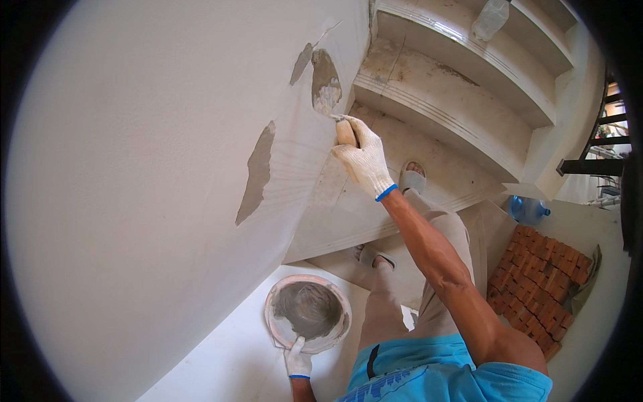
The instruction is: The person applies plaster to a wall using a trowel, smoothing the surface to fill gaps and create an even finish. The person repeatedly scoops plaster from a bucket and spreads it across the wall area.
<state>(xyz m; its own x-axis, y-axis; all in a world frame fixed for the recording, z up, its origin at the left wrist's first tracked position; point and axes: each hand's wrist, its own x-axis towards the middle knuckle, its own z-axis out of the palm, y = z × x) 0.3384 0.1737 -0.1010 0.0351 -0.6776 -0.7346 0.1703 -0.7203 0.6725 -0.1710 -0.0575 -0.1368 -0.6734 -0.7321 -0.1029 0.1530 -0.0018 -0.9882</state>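
Observation:
My right hand, in a white knit glove with a blue cuff, is closed round the wooden handle of a trowel. The trowel's blade is at the lower end of a patch of bare, grey plaster on the white wall; most of the blade cannot be made out. Down at the lower middle, my gloved left hand grips the near rim of a round, pale bowl. Wet grey mortar lies inside it.
Two more grey patches show on the wall. Curved steps rise ahead at right, with a plastic container on an upper one. My sandalled feet are on the stairs. Stacked bricks, a blue water bottle and a dark railing are at right.

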